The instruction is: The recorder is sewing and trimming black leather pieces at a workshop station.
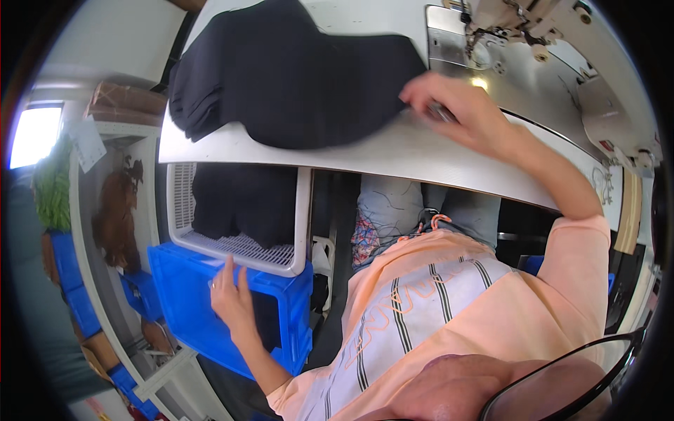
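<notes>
A: What are the hands doing?

B: The right hand (463,109) curls around a small dark tool (442,112), its fingertips at the right edge of the black cloth (295,84); blur hides whether they also pinch it.

A: And the left hand (233,298)?

B: Nothing in its grasp, fingers apart; it is over the blue crate (181,302), near the white basket (302,217) of dark fabric (246,203).

A: Where's the cloth?

B: Spread on the white table (421,153); left of the sewing machine (609,116).
</notes>
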`<state>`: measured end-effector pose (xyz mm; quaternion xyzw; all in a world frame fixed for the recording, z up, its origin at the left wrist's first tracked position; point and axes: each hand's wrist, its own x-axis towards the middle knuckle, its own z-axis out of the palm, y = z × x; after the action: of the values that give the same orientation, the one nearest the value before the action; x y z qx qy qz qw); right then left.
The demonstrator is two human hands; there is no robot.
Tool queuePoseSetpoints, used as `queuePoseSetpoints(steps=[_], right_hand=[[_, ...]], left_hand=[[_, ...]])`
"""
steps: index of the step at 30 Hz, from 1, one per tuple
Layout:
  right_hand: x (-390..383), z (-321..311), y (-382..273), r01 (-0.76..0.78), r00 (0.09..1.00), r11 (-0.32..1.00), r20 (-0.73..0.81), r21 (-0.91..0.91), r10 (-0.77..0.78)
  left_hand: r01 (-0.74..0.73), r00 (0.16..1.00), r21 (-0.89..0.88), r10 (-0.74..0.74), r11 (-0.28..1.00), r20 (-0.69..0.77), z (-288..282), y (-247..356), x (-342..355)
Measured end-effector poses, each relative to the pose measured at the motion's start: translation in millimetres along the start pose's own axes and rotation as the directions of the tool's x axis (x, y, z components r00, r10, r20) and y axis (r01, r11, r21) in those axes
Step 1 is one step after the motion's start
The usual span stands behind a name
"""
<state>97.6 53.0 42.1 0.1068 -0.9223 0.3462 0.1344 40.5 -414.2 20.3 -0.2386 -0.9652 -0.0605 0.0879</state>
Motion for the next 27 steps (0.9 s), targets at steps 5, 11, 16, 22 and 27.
queuePoseSetpoints(steps=[5,11,16,22,27], right_hand=[[-124.2,-17.4,-29.3,-0.350,0.932,0.928,-0.044,0.130,0.358],[-171.4,-22.1,-34.1,-0.490,0.810,0.836,-0.226,0.247,0.541],[-167.7,-39.2,-19.3,-0.545,0.746,0.802,-0.297,0.242,0.597],[-166.4,-49.5,14.1,-0.603,0.638,0.795,-0.558,0.067,0.531],[-236.1,-119.3,1.1,-0.642,0.247,0.749,-0.880,0.165,0.406]], left_hand=[[-0.568,0.818,-0.220,0.574,0.793,-0.045,9.3,149.4,66.4],[-0.816,0.560,-0.245,0.822,0.524,-0.104,45.9,239.7,109.5],[-0.871,0.476,-0.241,0.858,0.428,-0.195,61.1,271.1,149.8],[-0.909,0.414,-0.188,0.855,0.372,-0.311,77.8,311.1,199.5],[-0.868,0.470,-0.328,0.832,0.374,-0.295,81.3,323.4,212.6]])
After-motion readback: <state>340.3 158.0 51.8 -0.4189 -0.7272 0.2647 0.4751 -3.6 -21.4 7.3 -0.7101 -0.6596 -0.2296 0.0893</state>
